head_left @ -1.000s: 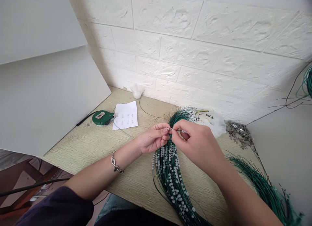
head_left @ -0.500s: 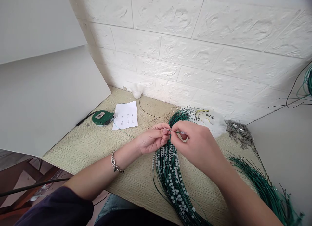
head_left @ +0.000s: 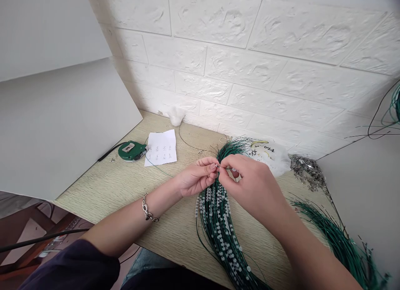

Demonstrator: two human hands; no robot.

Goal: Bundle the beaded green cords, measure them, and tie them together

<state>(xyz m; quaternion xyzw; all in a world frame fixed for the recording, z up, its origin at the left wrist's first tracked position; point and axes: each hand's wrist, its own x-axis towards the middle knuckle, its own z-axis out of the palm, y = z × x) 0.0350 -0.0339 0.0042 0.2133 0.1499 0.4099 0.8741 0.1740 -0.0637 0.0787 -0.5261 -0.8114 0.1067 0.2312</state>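
My left hand [head_left: 200, 176] pinches a small whitish bead between thumb and fingertips, above a thick bundle of green wires [head_left: 223, 236]. Fingertip to fingertip with it, my right hand [head_left: 250, 181] is closed on a thin green wire that runs toward the bead. Whether the wire passes through the bead is too small to make out. Many small translucent white beads [head_left: 218, 229] sit along the bundle below my hands. The loose wire ends [head_left: 233, 147] fan out just behind my fingers.
A green tape measure [head_left: 131, 151] lies at the left beside a paper with handwriting [head_left: 161, 148]. Behind my right hand is a plastic bag [head_left: 271, 156]. A heap of small shiny pieces [head_left: 308, 171] and another green wire bundle [head_left: 337, 236] are at the right, near a white panel.
Almost nothing differs. Both hands hold the same place, with only a slight shift of the fingertips around the bead and wire.
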